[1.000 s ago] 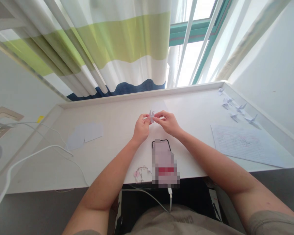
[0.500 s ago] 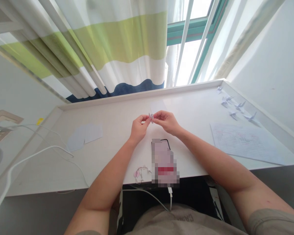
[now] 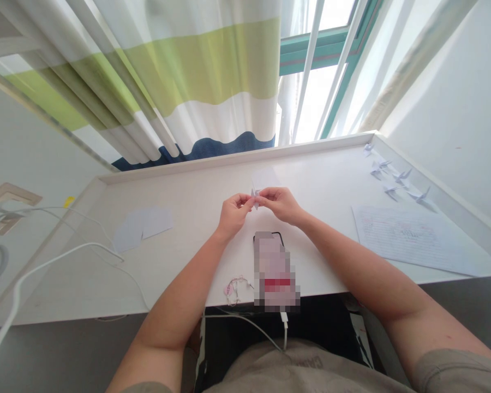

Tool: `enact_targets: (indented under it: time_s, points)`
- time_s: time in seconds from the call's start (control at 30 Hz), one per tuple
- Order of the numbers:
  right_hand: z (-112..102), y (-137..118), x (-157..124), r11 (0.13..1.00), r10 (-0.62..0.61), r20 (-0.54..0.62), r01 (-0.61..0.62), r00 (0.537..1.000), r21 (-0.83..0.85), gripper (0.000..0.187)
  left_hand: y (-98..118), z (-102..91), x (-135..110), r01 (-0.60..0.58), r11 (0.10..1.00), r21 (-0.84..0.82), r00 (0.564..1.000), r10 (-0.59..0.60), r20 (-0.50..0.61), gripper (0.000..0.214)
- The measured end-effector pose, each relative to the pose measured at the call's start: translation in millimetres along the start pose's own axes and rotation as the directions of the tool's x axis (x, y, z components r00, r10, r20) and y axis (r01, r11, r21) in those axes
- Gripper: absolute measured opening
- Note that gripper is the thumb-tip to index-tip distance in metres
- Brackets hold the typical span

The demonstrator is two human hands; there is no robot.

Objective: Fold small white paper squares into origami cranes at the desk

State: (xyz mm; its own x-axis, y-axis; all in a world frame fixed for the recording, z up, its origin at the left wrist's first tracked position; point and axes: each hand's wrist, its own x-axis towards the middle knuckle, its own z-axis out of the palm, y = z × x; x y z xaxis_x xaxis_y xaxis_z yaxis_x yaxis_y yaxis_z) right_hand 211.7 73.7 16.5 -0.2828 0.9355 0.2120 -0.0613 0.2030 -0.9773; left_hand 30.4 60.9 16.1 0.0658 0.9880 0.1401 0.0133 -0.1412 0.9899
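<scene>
Above the middle of a white desk (image 3: pixel 188 256), both my hands pinch one small folded piece of pale paper (image 3: pixel 254 192). My left hand (image 3: pixel 234 212) grips its left side with thumb and fingers closed. From the right, my right hand (image 3: pixel 279 203) pinches it too, fingertips meeting the left hand's. Most of the folded paper is hidden between the fingers. A phone (image 3: pixel 273 268) lies on the desk just below my hands, with a cable plugged in at its near end.
Several finished paper cranes (image 3: pixel 396 179) line the far right of the desk, beside a written sheet (image 3: pixel 413 237). Blank paper squares (image 3: pixel 142 226) lie at the left. White cables (image 3: pixel 65 254) cross the left side. A small bracelet (image 3: pixel 234 287) sits at the near edge. A striped curtain (image 3: pixel 180 82) hangs behind.
The folded paper shows less between the fingertips than a second ago, as both hands have closed in tighter on it. The hands stay in the same place.
</scene>
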Motion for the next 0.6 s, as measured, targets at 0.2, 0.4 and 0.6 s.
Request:
enact_targets:
  time_s: [0.2, 0.4, 0.6]
  points:
    - [1.3, 3.7, 3.8, 1.000, -0.002, -0.038, 0.001, 0.999, -0.016, 0.046, -0.1, 1.5, 0.9, 0.015, 0.998, -0.065, 1.000, -0.014, 0.006, 0.037]
    - [3.7, -1.2, 2.8, 0.999, 0.003, -0.030, -0.002, 1.000, 0.032, 0.046, 2.1, 1.5, 1.1, 0.022, 0.995, -0.100, 1.000, -0.022, 0.001, 0.038]
    - [2.8, -2.6, -0.6, 0.999, 0.005, -0.027, -0.004, 1.000, 0.044, 0.045, 4.9, 0.3, 0.2, 0.012, 0.998, -0.061, 1.000, -0.012, -0.002, 0.035]
